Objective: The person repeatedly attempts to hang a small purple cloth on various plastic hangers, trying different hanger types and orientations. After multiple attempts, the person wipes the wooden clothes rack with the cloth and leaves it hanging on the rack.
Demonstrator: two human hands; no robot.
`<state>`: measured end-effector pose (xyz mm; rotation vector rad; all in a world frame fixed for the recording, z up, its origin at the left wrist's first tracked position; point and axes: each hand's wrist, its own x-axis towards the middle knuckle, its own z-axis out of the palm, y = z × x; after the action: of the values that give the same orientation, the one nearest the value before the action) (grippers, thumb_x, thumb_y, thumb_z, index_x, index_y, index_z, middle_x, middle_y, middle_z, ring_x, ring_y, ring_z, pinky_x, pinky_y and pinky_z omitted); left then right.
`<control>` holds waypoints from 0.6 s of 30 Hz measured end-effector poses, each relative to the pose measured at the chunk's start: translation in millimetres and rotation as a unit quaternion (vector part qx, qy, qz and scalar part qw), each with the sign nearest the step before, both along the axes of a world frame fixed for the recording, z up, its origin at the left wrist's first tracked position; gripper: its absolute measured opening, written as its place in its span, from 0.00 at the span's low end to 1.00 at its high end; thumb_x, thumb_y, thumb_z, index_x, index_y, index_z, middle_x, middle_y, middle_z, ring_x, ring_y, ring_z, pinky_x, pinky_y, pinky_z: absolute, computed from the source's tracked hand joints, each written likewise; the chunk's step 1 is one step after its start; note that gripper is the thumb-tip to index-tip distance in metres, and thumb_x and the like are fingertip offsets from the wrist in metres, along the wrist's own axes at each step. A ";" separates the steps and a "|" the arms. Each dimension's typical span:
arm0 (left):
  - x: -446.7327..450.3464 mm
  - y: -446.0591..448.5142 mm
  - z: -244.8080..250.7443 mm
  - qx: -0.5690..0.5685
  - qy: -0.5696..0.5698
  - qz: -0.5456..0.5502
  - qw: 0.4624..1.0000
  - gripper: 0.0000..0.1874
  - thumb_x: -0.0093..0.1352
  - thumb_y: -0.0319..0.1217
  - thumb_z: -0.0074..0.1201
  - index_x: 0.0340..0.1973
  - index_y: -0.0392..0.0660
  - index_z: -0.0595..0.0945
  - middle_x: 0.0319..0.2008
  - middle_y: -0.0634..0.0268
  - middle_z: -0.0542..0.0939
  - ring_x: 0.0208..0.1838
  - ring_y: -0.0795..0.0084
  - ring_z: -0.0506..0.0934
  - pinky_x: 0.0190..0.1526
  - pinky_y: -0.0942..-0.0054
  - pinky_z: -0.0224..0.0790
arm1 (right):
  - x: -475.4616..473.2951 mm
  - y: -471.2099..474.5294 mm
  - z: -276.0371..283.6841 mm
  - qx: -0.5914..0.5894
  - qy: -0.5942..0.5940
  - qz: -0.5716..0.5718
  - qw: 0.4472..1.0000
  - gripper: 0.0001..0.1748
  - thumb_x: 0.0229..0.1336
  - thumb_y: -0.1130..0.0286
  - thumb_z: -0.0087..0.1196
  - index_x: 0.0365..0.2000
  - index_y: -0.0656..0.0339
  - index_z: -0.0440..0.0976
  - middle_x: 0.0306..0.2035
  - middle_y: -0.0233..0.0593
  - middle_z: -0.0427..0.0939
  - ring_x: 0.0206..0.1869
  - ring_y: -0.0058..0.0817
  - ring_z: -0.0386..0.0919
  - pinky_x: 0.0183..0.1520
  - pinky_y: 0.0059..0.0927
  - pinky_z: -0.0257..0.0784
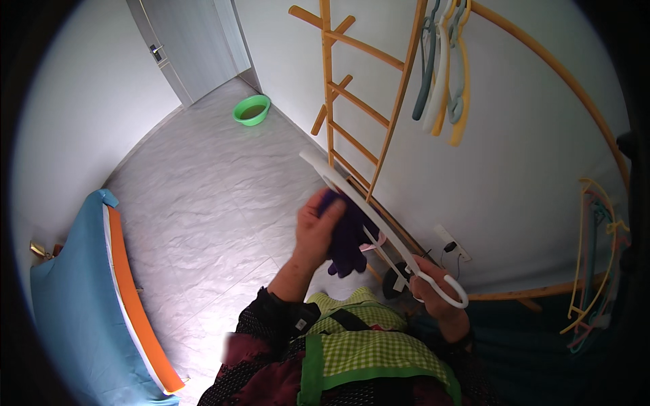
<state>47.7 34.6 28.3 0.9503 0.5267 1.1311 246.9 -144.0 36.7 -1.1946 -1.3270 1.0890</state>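
Observation:
Held at its hook end by my right hand (435, 292), a white plastic clothes hanger (370, 210) slants up and to the left in front of me. My left hand (317, 228) pinches a dark purple knitted glove (348, 246) against the hanger's middle, thumb on top. The glove's fingers dangle downward. A small patch of pink fabric (375, 242) shows behind the hanger's lower bar; what it belongs to is unclear. The hanger's white hook (459, 297) sticks out past my right hand.
A wooden ladder-like rack (358, 104) stands by the wall, with several hangers (442, 86) right of it. More coloured hangers (591, 264) hang at far right. A green basin (251, 110) with liquid sits on the floor. Blue fabric with an orange edge (137, 299) lies left; a power strip (452, 243) is on the wall.

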 end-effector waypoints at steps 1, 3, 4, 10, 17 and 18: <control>-3.9 7.0 4.5 -0.028 -0.062 0.012 0.998 0.15 0.70 0.23 0.52 0.52 0.36 0.76 0.42 0.63 0.81 0.44 0.75 0.79 0.49 0.75 0.73 | -0.6 -0.1 -0.9 -0.005 -0.008 0.004 1.000 0.25 0.67 0.68 0.49 0.61 0.66 0.65 0.21 0.29 0.70 0.23 0.13 0.65 0.25 0.22 0.61; -9.0 18.0 10.9 0.004 -0.081 0.064 0.995 0.15 0.70 0.23 0.52 0.52 0.35 0.75 0.43 0.61 0.81 0.43 0.73 0.80 0.48 0.73 0.74 | -1.5 -0.5 -3.4 0.010 -0.010 0.006 1.000 0.25 0.66 0.70 0.50 0.61 0.66 0.65 0.21 0.29 0.70 0.23 0.13 0.65 0.25 0.21 0.61; -12.3 20.9 12.9 -0.001 -0.099 0.057 0.993 0.17 0.69 0.21 0.53 0.54 0.36 0.75 0.44 0.61 0.81 0.44 0.72 0.80 0.49 0.72 0.75 | -0.8 -0.4 -4.7 0.000 0.015 0.013 1.000 0.24 0.66 0.70 0.49 0.61 0.66 0.65 0.21 0.29 0.70 0.23 0.13 0.65 0.25 0.21 0.61; -11.0 13.6 10.6 0.004 -0.006 0.013 1.000 0.24 0.64 0.21 0.56 0.57 0.38 0.73 0.43 0.59 0.81 0.44 0.70 0.81 0.49 0.71 0.76 | 4.4 3.5 -11.6 0.003 0.010 0.027 1.000 0.24 0.69 0.69 0.43 0.63 0.64 0.63 0.18 0.27 0.67 0.20 0.14 0.61 0.24 0.23 0.59; 22.9 -28.3 -18.8 -0.009 0.145 -0.123 0.982 0.20 0.64 0.23 0.57 0.52 0.43 0.76 0.40 0.65 0.81 0.40 0.77 0.79 0.43 0.76 0.75 | -6.5 19.0 0.6 0.081 0.069 0.011 0.994 0.24 0.73 0.70 0.37 0.64 0.73 0.57 0.15 0.26 0.62 0.16 0.13 0.53 0.23 0.24 0.55; 24.7 -33.4 -25.5 -0.033 0.114 -0.182 0.976 0.21 0.64 0.24 0.58 0.53 0.43 0.75 0.40 0.67 0.80 0.42 0.78 0.78 0.46 0.76 0.73 | -5.4 20.4 5.4 0.063 0.106 0.016 0.992 0.24 0.72 0.71 0.38 0.64 0.70 0.59 0.17 0.26 0.62 0.19 0.13 0.57 0.23 0.23 0.57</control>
<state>72.4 1.2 2.8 1.0745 0.5441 0.6754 241.5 -123.6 42.1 -0.9399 -1.2338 1.1064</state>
